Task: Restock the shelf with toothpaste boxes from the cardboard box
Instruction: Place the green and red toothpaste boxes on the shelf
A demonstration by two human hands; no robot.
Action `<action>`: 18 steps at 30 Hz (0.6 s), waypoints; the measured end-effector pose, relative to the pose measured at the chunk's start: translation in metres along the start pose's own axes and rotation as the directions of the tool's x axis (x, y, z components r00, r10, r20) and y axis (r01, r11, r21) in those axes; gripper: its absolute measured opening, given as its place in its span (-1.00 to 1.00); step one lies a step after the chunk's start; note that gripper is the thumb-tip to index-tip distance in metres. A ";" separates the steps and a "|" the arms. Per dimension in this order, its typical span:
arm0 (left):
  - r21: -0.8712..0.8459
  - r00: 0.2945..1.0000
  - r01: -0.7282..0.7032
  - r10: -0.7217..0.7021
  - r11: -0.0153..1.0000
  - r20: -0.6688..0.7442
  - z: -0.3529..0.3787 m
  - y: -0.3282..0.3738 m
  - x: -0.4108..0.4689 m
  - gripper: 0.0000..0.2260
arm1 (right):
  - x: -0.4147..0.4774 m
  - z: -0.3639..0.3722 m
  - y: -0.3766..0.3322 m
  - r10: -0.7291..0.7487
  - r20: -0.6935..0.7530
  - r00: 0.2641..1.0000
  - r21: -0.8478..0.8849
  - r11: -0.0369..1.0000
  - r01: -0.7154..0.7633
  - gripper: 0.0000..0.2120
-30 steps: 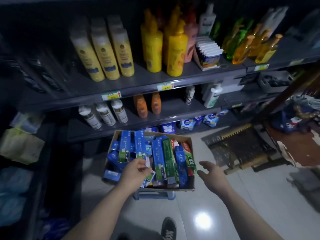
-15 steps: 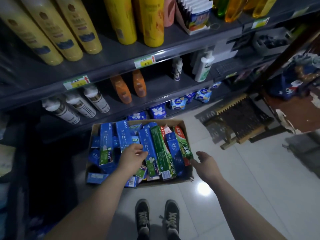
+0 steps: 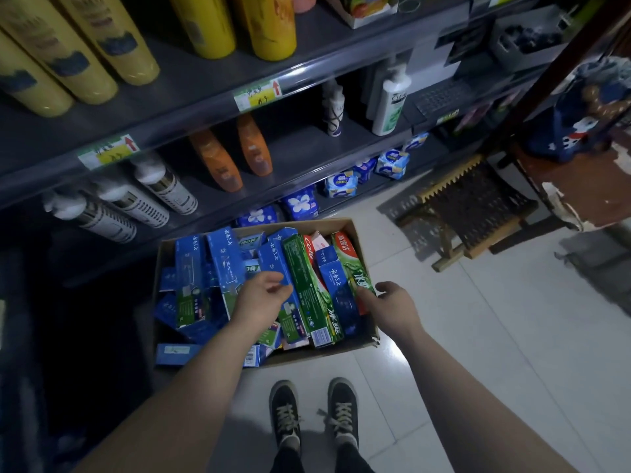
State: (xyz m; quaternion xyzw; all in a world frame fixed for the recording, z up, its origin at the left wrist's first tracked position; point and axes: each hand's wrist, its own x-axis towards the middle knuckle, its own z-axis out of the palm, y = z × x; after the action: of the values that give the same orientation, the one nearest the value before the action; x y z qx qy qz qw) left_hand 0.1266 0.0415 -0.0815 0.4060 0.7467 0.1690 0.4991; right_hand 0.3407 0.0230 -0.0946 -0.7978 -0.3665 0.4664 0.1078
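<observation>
An open cardboard box (image 3: 324,353) stands on the floor in front of the dark grey shelf (image 3: 307,145). It is crammed with toothpaste boxes, mostly blue (image 3: 225,264), plus a long green one (image 3: 307,285) and a red-and-green one (image 3: 351,261). My left hand (image 3: 263,298) lies on the pile in the middle of the box, its fingers loosely curled over a blue box and gripping nothing that I can see. My right hand (image 3: 392,305) is at the box's right side with straight fingers touching the red-and-green box.
Yellow bottles (image 3: 85,52), orange bottles (image 3: 235,155) and white bottles (image 3: 389,104) fill the shelves above. Blue packs (image 3: 300,203) sit on the lowest shelf. A wooden stool (image 3: 471,216) lies on the tiles to the right. My shoes (image 3: 314,414) are just behind the box.
The view has tilted down and come closer to the box. My right hand has moved left from beside the box onto its right-hand boxes. My left hand stays on the pile.
</observation>
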 end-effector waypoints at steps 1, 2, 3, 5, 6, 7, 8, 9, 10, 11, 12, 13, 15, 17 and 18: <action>-0.007 1.000 0.002 -0.002 1.000 0.001 0.001 -0.002 0.000 -0.71 | 0.002 0.001 -0.001 0.022 0.013 1.000 0.000 1.000 -0.022 -0.46; -0.013 1.000 0.003 -0.003 1.000 0.002 0.001 -0.004 -0.001 -0.71 | 0.004 0.003 -0.001 0.041 0.027 0.999 0.013 0.999 -0.041 -0.50; -0.018 1.000 0.005 -0.005 1.000 -0.001 0.001 -0.005 -0.001 -0.71 | 0.006 0.004 0.000 0.058 0.039 0.998 0.047 0.997 -0.060 -0.53; -0.026 1.000 0.014 -0.014 1.000 -0.006 0.001 -0.008 -0.002 -0.72 | 0.009 0.007 0.003 0.097 0.059 0.993 0.157 0.982 -0.106 -0.55; -0.029 1.000 0.018 -0.018 0.999 -0.008 0.001 -0.009 -0.003 -0.72 | 0.010 0.008 0.004 0.113 0.070 0.991 0.207 0.970 -0.125 -0.53; -0.030 1.000 0.019 -0.020 0.999 -0.008 0.000 -0.009 -0.003 -0.72 | 0.010 0.009 0.005 0.120 0.080 0.990 0.246 0.960 -0.136 -0.52; -0.031 1.000 0.017 -0.018 0.999 -0.008 0.000 -0.010 -0.003 -0.72 | 0.010 0.009 0.006 0.123 0.088 0.989 0.276 0.950 -0.143 -0.52; -0.029 1.000 0.012 -0.012 0.999 -0.008 -0.001 -0.010 -0.004 -0.72 | 0.010 0.008 0.007 0.123 0.095 0.988 0.306 0.941 -0.147 -0.54; -0.027 1.000 0.005 -0.005 1.000 -0.012 -0.001 -0.010 -0.003 -0.72 | 0.009 0.007 0.007 0.122 0.106 0.987 0.338 0.929 -0.151 -0.56; -0.026 1.000 -0.002 0.002 1.000 -0.016 -0.002 -0.010 -0.003 -0.72 | 0.008 0.004 0.006 0.117 0.120 0.986 0.374 0.915 -0.154 -0.57; -0.027 1.000 -0.004 0.004 1.000 -0.020 -0.003 -0.010 -0.002 -0.72 | 0.007 0.000 0.006 0.109 0.135 0.985 0.411 0.898 -0.155 -0.59; -0.029 1.000 -0.002 0.001 1.000 -0.022 -0.003 -0.009 0.000 -0.72 | 0.005 -0.005 0.005 0.096 0.149 0.984 0.447 0.881 -0.153 -0.60; -0.035 1.000 0.000 -0.001 0.999 -0.026 -0.003 -0.008 0.005 -0.71 | 0.004 -0.018 0.007 0.058 0.168 0.984 0.503 0.853 -0.136 -0.63; -0.018 0.999 -0.013 0.012 1.000 -0.030 -0.001 -0.005 0.009 -0.68 | 0.002 -0.030 0.010 0.022 0.176 0.984 0.523 0.845 -0.112 -0.67; 0.000 0.999 -0.020 0.020 1.000 -0.032 0.001 -0.002 0.012 -0.64 | 0.001 -0.036 0.012 0.005 0.180 0.984 0.528 0.843 -0.101 -0.70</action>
State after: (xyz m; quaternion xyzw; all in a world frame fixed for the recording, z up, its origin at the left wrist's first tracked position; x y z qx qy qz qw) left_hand 0.1243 0.0495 -0.0907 0.4108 0.7504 0.1805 0.4854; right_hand 0.3762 0.0207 -0.0822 -0.7027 -0.2076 0.6198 0.2810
